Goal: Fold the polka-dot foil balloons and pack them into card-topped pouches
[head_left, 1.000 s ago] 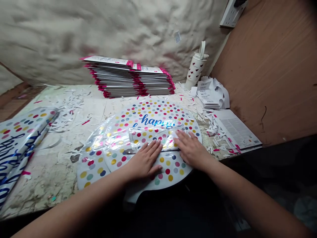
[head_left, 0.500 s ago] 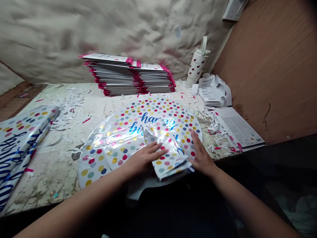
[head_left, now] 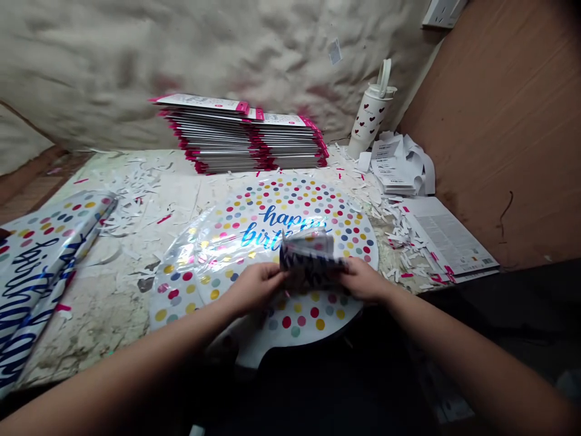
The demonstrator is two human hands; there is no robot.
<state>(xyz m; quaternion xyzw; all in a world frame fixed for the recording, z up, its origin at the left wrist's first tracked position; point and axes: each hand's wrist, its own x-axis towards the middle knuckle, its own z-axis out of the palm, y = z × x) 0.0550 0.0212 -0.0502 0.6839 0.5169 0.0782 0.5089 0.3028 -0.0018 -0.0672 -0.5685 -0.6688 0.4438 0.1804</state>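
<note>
A folded foil balloon [head_left: 306, 257] is held up between my two hands, its dark lettered side towards me and blurred by motion. My left hand [head_left: 261, 284] pinches its left edge. On its right edge my right hand [head_left: 363, 278] is closed too. Beneath lie flat round foil balloons [head_left: 349, 224], overlapping, white with coloured dots and blue "happy birthday" lettering, partly covered by the folded one. A white tail [head_left: 250, 354] of a balloon hangs over the table's front edge.
Folded dotted balloons [head_left: 49, 248] lie at the left. Stacks of pink-edged packs [head_left: 227, 139] stand at the back. A white tumbler with hearts [head_left: 370, 118], a label strip [head_left: 394, 166], paper scraps [head_left: 408, 248] and printed cards [head_left: 449, 236] are on the right.
The folded balloon, pressed flat under my left hand before, is now lifted and turned to its dark side. Both hands have closed on its edges. The view has shifted slightly.
</note>
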